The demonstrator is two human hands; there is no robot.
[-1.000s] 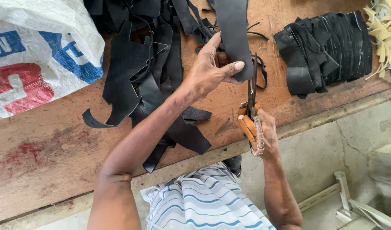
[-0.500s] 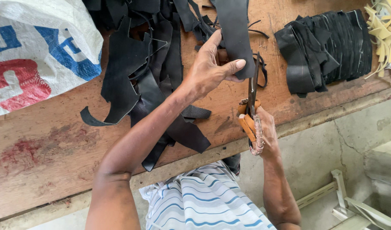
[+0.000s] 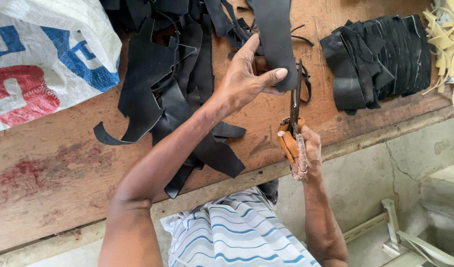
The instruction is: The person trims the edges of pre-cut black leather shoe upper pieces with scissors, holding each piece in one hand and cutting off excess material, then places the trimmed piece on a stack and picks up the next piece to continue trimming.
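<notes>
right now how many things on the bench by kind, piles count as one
scissors: 1, in the right hand
black strip held by the left hand: 1
heap of black offcuts: 1
stack of cut black pieces: 1
white printed sack: 1
bundle of pale strips: 1
total: 6

The left hand [image 3: 246, 79] pinches a black leather strip [image 3: 274, 39] while the right hand [image 3: 308, 148] works scissors [image 3: 294, 106] beside it.

Worn wooden workbench [image 3: 54, 198], grey concrete floor [image 3: 385, 173], daylight.
</notes>
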